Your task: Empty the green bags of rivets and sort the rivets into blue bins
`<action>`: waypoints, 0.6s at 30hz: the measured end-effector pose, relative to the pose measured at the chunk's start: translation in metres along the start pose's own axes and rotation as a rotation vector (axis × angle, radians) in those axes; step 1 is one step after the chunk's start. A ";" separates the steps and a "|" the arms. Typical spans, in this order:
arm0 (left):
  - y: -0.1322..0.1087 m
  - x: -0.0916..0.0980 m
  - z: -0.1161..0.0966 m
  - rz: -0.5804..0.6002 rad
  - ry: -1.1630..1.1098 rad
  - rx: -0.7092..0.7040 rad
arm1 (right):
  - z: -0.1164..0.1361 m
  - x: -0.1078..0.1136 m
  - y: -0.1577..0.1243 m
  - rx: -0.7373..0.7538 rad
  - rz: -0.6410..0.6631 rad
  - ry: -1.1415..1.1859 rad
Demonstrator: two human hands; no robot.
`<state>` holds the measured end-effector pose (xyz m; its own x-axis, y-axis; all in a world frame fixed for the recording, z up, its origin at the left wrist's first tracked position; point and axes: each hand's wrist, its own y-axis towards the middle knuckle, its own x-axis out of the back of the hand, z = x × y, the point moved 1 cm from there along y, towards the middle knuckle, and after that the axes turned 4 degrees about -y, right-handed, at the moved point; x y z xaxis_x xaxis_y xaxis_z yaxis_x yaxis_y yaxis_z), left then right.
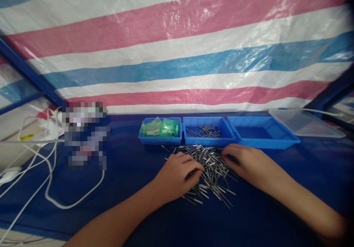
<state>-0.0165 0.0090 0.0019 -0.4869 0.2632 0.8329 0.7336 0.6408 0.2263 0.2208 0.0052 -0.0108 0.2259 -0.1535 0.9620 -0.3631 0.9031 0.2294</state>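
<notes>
A loose pile of blind rivets [212,162] is spread on the blue table [235,225], on the near side of the middle blue bin [207,142]. The pile's left part is covered by the left hand [179,173], its thumb and fingers bent to a narrow gap; whether a rivet is pinched cannot be told. The right hand [245,160] is placed at the far right edge, fingers curled; its hold cannot be told either. More rivets [208,131] are scattered in the middle bin; plastic packets [168,128] are contained in the left blue bin [162,141].
</notes>
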 end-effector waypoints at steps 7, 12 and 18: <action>0.001 0.001 -0.001 0.017 0.017 -0.011 | 0.002 -0.002 0.004 -0.028 0.019 0.115; 0.001 0.000 0.001 0.016 0.014 -0.015 | 0.001 0.005 0.002 0.004 0.000 0.128; 0.001 0.000 0.001 0.023 0.012 -0.019 | -0.005 0.006 -0.001 0.022 0.011 0.068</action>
<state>-0.0163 0.0099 0.0015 -0.4639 0.2691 0.8440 0.7537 0.6206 0.2165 0.2272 0.0056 -0.0058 0.2824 -0.1151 0.9524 -0.3851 0.8957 0.2224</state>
